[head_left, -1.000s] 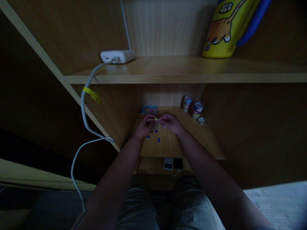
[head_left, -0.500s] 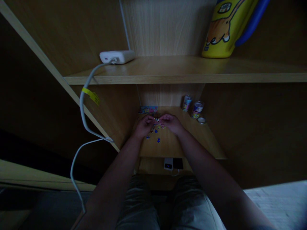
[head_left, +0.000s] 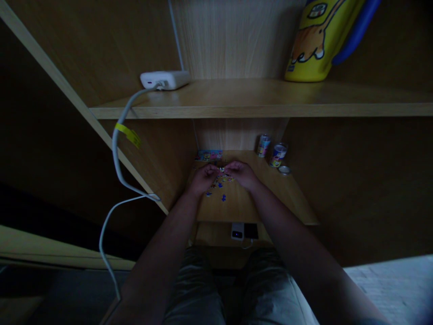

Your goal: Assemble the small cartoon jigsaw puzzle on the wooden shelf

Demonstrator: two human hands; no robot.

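My left hand (head_left: 204,176) and my right hand (head_left: 241,172) meet over the wooden desktop, fingers pinched together. Between the fingertips are small light-coloured puzzle pieces (head_left: 221,169), held from both sides; whether they are joined is too small to tell. Below the hands lie several loose puzzle pieces (head_left: 220,185), with a blue puzzle piece (head_left: 223,198) nearest to me. Behind my left hand a colourful picture card (head_left: 209,155) rests by the back panel.
Two printed cans (head_left: 263,146) stand at the back right, with a round lid (head_left: 284,170) beside them. A white power bank (head_left: 165,80) with a cable (head_left: 115,149) and a yellow mug (head_left: 309,49) sit on the upper shelf (head_left: 237,97). Devices (head_left: 237,231) lie on the lower ledge.
Both hands stay in nearly the same place. The small pieces between the fingertips look slightly turned.
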